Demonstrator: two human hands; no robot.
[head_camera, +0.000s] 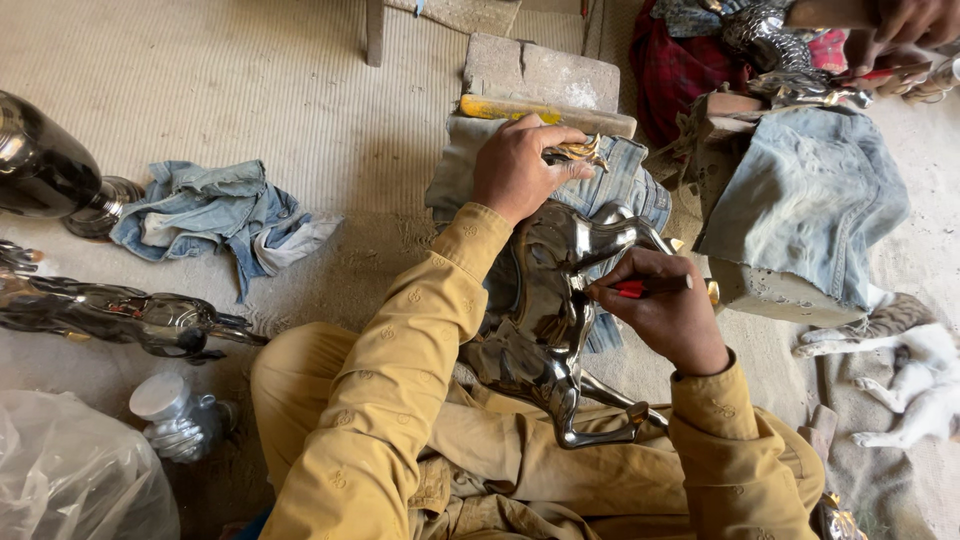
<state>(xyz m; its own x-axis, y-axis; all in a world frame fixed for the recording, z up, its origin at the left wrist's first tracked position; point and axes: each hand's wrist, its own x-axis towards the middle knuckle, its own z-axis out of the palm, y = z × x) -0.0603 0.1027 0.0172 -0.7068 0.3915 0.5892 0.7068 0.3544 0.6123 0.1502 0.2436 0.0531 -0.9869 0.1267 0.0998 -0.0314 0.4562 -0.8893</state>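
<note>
A shiny silver metal horse figure (548, 320) lies across my lap, its legs pointing toward me. My left hand (522, 165) presses down on its golden front part, which rests on a folded denim cloth (625, 180) over a block. My right hand (668, 312) grips a small tool with a red handle (640, 288), its tip touching the horse's body. Both sleeves are mustard yellow.
A stone block (540, 72) and a yellow-handled tool (510, 107) lie beyond the cloth. Another person's hand (910, 25) works at the top right above a denim-covered block (805, 200). A cat (915, 365) lies at the right. A dark vase (40, 165), a second metal figure (110, 315), a rag (215, 215) and a plastic bag (70, 470) sit to the left.
</note>
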